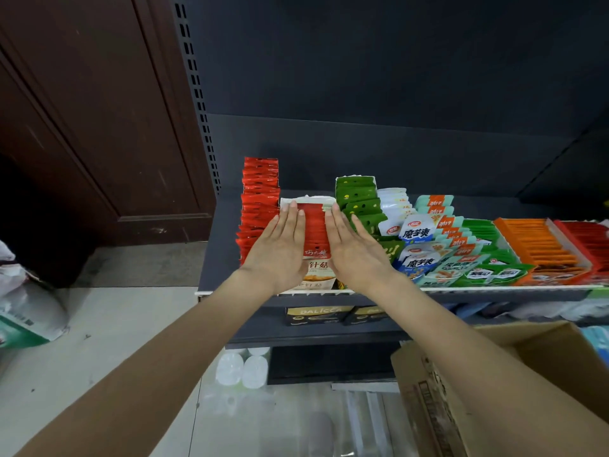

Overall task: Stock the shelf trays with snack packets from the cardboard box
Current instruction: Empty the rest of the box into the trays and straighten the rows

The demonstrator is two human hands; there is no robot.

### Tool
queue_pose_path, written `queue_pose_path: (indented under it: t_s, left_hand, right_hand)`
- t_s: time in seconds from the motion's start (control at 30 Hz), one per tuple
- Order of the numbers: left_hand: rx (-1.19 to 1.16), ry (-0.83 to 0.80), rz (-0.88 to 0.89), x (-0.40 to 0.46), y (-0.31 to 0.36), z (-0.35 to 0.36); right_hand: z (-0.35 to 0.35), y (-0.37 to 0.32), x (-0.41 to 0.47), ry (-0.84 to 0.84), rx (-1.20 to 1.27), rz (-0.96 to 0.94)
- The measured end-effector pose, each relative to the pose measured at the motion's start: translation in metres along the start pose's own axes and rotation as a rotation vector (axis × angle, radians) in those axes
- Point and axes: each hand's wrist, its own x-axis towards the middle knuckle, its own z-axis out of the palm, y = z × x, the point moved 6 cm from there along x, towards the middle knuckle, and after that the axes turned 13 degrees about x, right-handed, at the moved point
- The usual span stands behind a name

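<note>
Squaring step: your left hand (280,245) and right hand (354,247), fingers flat and straight, press either side of the red-and-white snack packet row (315,232) in its shelf tray. Next: reach into the brown cardboard box (514,344), lower right, for more.

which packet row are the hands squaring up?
The red-and-white row, second from the left end, between the all-red row and the green row. Left hand and right hand press flat against its sides.
</note>
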Motion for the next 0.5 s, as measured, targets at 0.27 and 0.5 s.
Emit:
queue_pose_path:
  t_s: [0.27,0.5]
  left_hand:
    - [-0.294,0.066,0.013,-0.007,0.001,-0.022]
    - [-0.261,0.183,0.115,0.013,0.033,-0.039]
  right_hand:
    - [-0.038,0.020,-0.033,-0.041,0.436,0.052]
    - [-0.037,0.076,-0.071,0.230,0.439,0.234]
